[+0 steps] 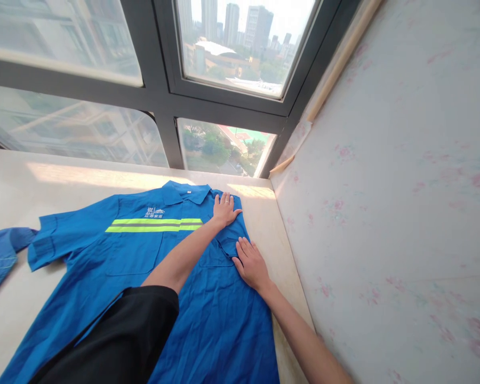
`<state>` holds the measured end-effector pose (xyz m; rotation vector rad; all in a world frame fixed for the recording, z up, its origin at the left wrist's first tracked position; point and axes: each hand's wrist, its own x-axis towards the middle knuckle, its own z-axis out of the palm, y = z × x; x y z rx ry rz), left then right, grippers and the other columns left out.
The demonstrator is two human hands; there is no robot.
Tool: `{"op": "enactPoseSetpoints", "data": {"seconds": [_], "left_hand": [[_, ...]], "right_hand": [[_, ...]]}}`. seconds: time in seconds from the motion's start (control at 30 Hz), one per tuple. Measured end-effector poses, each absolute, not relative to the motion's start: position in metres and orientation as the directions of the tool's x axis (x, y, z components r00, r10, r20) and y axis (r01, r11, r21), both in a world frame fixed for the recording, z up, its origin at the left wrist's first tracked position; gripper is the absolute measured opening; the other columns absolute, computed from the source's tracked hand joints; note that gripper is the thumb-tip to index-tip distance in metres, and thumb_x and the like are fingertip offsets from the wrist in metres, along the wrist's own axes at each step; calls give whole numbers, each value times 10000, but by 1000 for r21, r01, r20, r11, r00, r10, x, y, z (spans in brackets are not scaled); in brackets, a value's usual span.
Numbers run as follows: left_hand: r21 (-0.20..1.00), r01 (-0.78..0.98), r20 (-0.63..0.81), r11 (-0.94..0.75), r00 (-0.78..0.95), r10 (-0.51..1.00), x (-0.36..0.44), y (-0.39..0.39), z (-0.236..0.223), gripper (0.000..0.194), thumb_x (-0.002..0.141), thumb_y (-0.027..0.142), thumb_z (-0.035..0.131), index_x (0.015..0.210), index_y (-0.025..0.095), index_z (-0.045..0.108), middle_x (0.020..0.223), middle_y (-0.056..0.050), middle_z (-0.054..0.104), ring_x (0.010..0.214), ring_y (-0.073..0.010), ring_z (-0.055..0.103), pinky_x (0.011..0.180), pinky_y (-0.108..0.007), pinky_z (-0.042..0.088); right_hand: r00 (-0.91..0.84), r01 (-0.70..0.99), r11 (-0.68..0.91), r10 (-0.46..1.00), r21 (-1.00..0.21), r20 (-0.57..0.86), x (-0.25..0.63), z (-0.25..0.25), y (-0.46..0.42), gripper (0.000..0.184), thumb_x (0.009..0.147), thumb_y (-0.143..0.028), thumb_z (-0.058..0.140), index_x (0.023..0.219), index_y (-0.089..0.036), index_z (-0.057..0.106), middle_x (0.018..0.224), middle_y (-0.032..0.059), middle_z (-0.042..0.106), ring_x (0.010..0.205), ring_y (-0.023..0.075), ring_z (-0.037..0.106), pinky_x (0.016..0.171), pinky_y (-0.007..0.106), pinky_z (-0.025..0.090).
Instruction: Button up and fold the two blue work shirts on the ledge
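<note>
Blue shirt (pixel 224 312) is lying front-up on the window ledge (pixel 8 184), long axis running from collar (pixel 198 195) toward the near edge, bulk extending leftward from left hand (pixel 224 212) and right hand (pixel 252 265), both resting flat, slightly spread, left nearer collar.

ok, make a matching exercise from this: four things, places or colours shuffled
1. left hand
2. right hand
3. chest stripe
4. window frame

A. dark grey
B. on the blue shirt, farther from its collar
C. yellow-green with a grey band
D. on the shirt, closer to its collar

Pairs: 1-D, 2-B, 3-C, 4-A
</note>
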<state>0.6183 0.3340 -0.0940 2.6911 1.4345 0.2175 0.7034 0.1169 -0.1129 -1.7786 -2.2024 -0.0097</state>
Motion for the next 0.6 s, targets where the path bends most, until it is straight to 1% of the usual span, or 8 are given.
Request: {"op": "enactPoseSetpoints", "data": {"seconds": [0.1,0.2,0.27,0.43,0.53,0.6], "left_hand": [[131,781,146,-611,594,791,611,316,-87,733,971,547,323,1493,34,360,1573,-220,262,1492,-322,180,1205,-502,125],[98,674,231,-732,700,676,594,289,-90,732,984,557,266,1493,42,366,1580,-195,264,1499,-303,159,1217,-478,119],[91,628,236,-773,740,630,580,272,-99,735,982,577,256,1490,62,384,1579,-177,276,1498,-299,168,1219,-483,121],[148,693,217,-706,673,707,558,253,-121,683,984,563,288,1489,120,411,1566,-141,322,1479,-282,239,1211,-473,179],[168,734,216,-658,624,751,560,253,-122,696,960,588,347,1500,152,400,1579,-145,289,1487,-306,208,1212,-492,157],[185,773,210,-607,573,793,562,252,-120,723,944,609,372,1500,149,401,1579,-161,279,1490,-324,189,1210,-515,136]], "right_hand": [[-185,957,230,953,-177,238,704,-114,118,502,1011,-346,406,1430,-82,488,1507,155,421,1426,280,367,1175,494,313],[-187,957,232,953,-175,240,705,-116,119,497,1011,-336,405,1430,-82,488,1502,166,423,1423,282,372,1170,502,316],[-189,957,233,952,-170,241,705,-118,119,498,1012,-337,400,1432,-85,487,1502,165,425,1421,281,376,1171,502,312],[-205,958,245,950,-152,236,707,-121,121,510,1019,-358,378,1435,-81,484,1508,142,423,1424,273,370,1185,472,293],[-211,959,246,950,-138,231,708,-122,122,512,1021,-361,370,1438,-86,481,1505,144,429,1424,272,371,1184,473,290],[-211,960,245,951,-132,226,708,-123,122,511,1021,-360,370,1440,-90,480,1506,146,427,1424,271,372,1185,472,286]]}}
